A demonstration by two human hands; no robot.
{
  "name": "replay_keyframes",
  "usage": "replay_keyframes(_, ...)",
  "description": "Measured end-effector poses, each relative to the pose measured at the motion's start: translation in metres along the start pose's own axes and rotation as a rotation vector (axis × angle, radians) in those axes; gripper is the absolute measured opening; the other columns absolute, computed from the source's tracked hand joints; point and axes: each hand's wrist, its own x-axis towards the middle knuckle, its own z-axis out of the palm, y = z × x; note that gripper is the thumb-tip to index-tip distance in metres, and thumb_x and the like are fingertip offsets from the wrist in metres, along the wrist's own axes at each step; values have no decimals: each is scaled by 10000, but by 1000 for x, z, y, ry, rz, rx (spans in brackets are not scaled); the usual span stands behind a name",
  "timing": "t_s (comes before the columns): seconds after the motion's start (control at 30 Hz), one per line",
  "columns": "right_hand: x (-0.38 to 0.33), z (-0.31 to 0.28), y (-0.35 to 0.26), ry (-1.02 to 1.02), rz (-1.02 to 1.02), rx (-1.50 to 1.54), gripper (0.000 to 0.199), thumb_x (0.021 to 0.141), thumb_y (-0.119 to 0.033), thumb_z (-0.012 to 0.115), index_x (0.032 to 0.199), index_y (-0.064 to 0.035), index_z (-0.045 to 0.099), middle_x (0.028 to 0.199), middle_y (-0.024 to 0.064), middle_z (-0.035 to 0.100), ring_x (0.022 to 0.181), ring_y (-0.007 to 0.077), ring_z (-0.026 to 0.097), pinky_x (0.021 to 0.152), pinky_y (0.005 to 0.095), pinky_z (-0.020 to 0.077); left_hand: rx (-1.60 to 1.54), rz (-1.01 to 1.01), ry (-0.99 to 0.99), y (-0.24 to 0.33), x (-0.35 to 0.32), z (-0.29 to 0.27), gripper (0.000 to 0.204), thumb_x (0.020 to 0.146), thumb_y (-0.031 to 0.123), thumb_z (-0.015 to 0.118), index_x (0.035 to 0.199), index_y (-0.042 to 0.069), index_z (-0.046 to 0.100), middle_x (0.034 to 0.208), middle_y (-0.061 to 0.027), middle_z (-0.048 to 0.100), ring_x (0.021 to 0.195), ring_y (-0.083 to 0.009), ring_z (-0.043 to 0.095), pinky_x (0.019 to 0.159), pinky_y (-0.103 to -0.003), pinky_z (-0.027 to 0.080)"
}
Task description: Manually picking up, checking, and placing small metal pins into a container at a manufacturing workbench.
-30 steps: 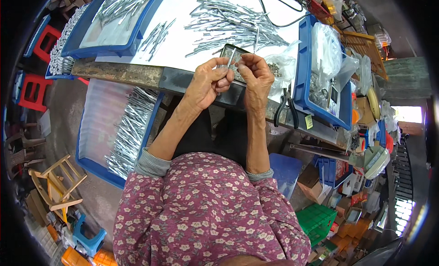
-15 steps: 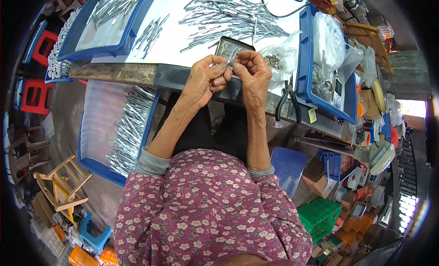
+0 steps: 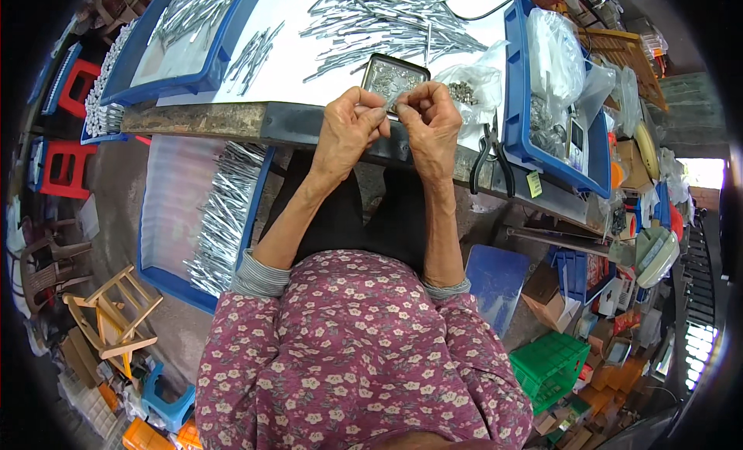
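Note:
My left hand (image 3: 350, 129) and my right hand (image 3: 428, 125) meet fingertip to fingertip at the near edge of the workbench (image 3: 232, 119). Both pinch one small silver metal piece (image 3: 389, 106) between thumbs and forefingers. Just beyond the fingers lies a small dark metal tin (image 3: 393, 75) filled with tiny silver parts. To the right of the tin, a clear plastic bag (image 3: 474, 85) holds small metal bits. A heap of thin silver metal rods (image 3: 387, 20) covers the white tabletop further back.
Black-handled pliers (image 3: 489, 160) hang at the bench edge on the right. A blue tray (image 3: 542, 109) with plastic bags stands at right, another blue tray (image 3: 182, 51) with rods at left. Below the bench on the left, a blue tray (image 3: 209, 218) holds more rods. Crates, boxes and stools crowd the floor.
Both hands stay together over the tin, working the small piece; fingers shifted slightly. The view has tipped a little, so the bench sits higher in the picture.

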Motion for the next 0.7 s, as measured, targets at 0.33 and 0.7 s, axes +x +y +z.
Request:
replay_keyframes(0.33,1,4,1,75,-39,28,179,734,97,530,824,-1,411,753,62,503,692,101,527,631,222,447,215,164,55,-8,3,8,19,853,9,502,856,-4,489,642,-11,534,572,-27,462,506,-157,358)
replay_keyframes(0.7,12,-3,10,20,159,220,227,756,34,565,945,44,440,781,102,582,671,104,571,600,218,494,385,305,125,-13,14,6,8,812,-3,491,813,-10,489,584,-45,549,538,-80,520,485,-231,410)
